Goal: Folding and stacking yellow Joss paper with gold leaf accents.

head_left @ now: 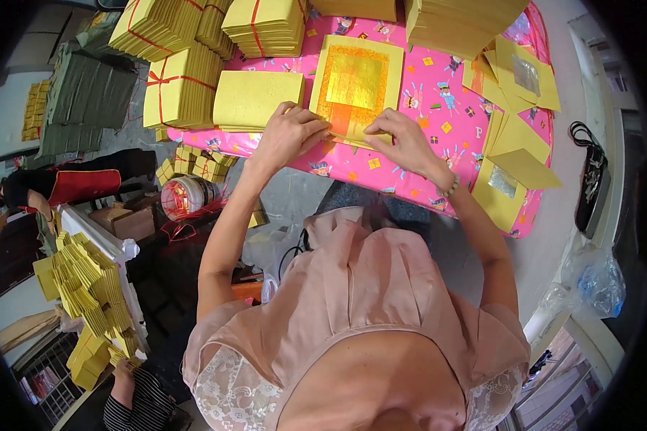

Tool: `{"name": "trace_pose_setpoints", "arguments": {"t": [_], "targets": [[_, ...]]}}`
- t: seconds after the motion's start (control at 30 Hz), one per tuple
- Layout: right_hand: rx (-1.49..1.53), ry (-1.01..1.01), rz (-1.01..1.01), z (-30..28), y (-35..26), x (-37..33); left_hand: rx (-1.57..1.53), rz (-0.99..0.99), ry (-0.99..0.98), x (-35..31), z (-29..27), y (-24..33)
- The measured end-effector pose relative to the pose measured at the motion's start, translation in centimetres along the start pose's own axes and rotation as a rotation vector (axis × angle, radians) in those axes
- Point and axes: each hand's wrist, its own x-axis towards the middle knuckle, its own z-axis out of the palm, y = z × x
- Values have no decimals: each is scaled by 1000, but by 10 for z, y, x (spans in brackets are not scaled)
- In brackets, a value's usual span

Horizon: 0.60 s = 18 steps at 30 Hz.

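A yellow joss paper sheet [388,82] with a gold foil square framed in orange lies on the pink patterned table cover. My left hand [292,136] has its fingers bent and pressed at the sheet's near left corner. At the near right corner, my right hand [408,147] pinches the edge between thumb and fingers. Between both hands the near edge looks slightly raised or turned up. Just left of the sheet sits a low stack of folded yellow paper [257,97], close to my left hand.
Red-tied yellow paper bundles [187,90] fill the table's far left. Loose yellow sheets [514,144] lie along the right side of the pink table cover [438,133]. At left are a white bucket [183,197], another table with yellow paper stacks [86,280], and two other people.
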Motion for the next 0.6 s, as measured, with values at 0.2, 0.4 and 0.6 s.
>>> {"name": "trace_pose_setpoints", "arguments": {"t": [0.2,0.4,0.6], "targets": [[-290,54,-179,1,-12,-5,82,-12,-72,4,2,-6],[-249,92,-105,-14,1,13,57,-57,-30,18,0,-4],[-142,208,3,-49,15,67,30,-27,375,35,15,26]]}}
